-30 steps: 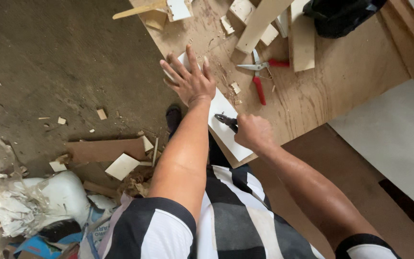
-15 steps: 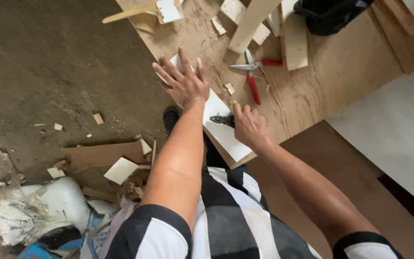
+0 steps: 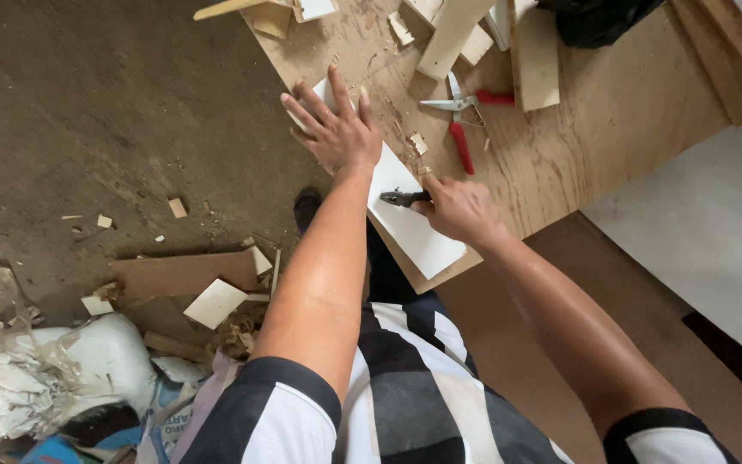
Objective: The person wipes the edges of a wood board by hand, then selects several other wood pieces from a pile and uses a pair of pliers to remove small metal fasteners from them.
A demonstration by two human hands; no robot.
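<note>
Our left hand (image 3: 337,129) presses spread-fingered on the white board (image 3: 414,219) on the bench (image 3: 629,112) while our right hand (image 3: 461,209) grips a dark cutter (image 3: 401,198).

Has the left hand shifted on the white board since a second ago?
No. The left hand still lies flat on the white board, just left of the red-handled pliers.

White board (image 3: 410,225): thin, flat rectangular panel, lying on the plywood worktop at its near-left corner, long axis running near-right to far-left, its far end covered. Cutting tool (image 3: 403,198): small, dark, pointed tip lying leftward over the board's middle.
</note>
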